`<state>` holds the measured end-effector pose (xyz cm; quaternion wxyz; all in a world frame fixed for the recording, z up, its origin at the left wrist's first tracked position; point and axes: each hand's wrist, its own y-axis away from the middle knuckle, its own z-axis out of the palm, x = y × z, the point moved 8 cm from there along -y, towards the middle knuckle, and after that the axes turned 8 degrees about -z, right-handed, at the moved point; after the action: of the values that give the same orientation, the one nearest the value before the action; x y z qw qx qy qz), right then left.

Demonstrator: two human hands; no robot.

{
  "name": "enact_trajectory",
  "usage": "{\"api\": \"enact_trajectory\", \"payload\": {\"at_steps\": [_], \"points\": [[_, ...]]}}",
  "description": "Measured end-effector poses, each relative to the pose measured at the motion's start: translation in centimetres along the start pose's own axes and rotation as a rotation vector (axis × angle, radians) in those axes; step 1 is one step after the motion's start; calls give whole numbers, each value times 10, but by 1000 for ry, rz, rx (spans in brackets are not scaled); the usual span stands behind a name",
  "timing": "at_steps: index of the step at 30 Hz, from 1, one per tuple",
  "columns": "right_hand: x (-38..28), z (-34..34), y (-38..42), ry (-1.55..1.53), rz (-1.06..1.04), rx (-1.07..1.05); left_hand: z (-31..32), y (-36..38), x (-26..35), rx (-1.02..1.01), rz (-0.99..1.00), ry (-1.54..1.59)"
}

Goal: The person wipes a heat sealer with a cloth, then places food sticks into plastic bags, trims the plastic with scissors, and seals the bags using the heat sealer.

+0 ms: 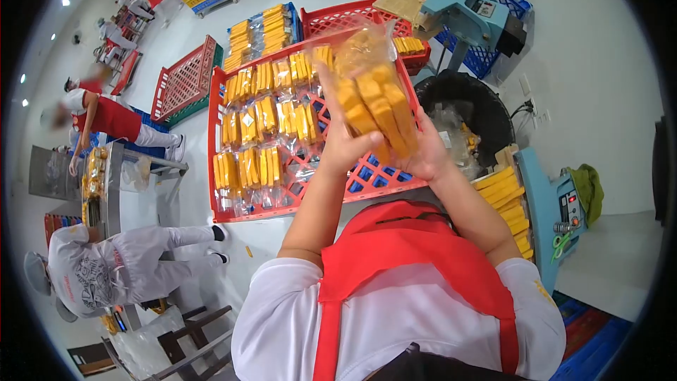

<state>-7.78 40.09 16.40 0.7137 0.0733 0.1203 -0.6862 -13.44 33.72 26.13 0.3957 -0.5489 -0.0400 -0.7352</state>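
A clear plastic bag of orange-yellow bars (377, 102) is held up in front of me, above the near right part of a red crate. My left hand (344, 137) grips its left side, thumb across the lower bars. On the lower right, my right hand (427, 149) has its fingers against the bag; its fingertips are partly hidden. The bag's loose upper end sticks up and away from me. Below and to the left, the red plastic crate (310, 201) holds rows of similar bagged bars (248, 123).
A black-lined bin (486, 109) with clear plastic stands at the right. Blue machines (469, 10) (546, 201) are beyond and beside it, with stacked yellow bars (504, 204) near me. A red crate (185, 81) leans left; co-workers (116, 116) stand at a metal table.
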Motion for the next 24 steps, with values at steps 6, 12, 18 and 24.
{"api": "enact_trajectory", "payload": {"at_steps": [6,12,18,24], "points": [[-9,-1,2,318,-44,55,19,13,4,-23,-14,-252],[-4,-28,7,335,12,87,9,11,17,-38,-82,-16],[9,17,21,710,175,-211,4,8,9,-171,-200,196],[-30,27,10,977,-354,13,-24,10,0,133,-76,-611]]}}
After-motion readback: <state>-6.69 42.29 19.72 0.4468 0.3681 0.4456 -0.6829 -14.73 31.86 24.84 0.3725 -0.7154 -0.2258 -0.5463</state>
